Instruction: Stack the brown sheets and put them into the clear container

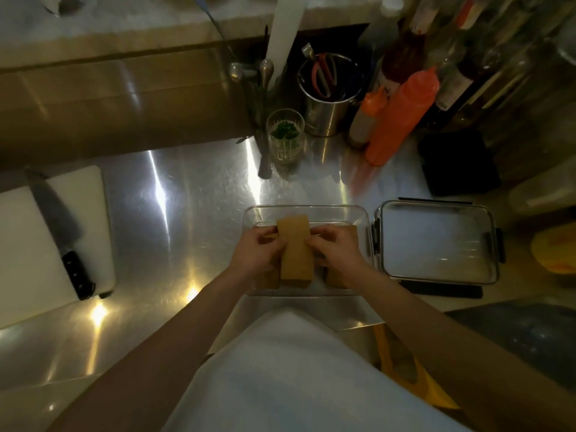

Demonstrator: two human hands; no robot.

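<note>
Brown sheets (pixel 294 247), squared into a block, pinched by both hands' fingers (pixel 276 244) over the clear container (pixel 307 210).

Kitchen: steel counter (pixel 193 213); knife (pixel 62 232); sauce bottles (pixel 402 116).

A brushed stainless-steel counter (pixel 193 213) spreads in front of me, streaked with glare. On it, at my left, lies a white rectangular cutting board (pixel 18 244). Straight ahead sits a clear rectangular plastic container (pixel 307 210), and just beside it on my right rests its clear lid with dark side clips (pixel 436 241). Farther back stand a cut-glass tumbler holding green herbs (pixel 285 135), a round steel utensil pot (pixel 327 98), two orange squeeze bottles (pixel 402 116) and a black block (pixel 458 163).
</note>
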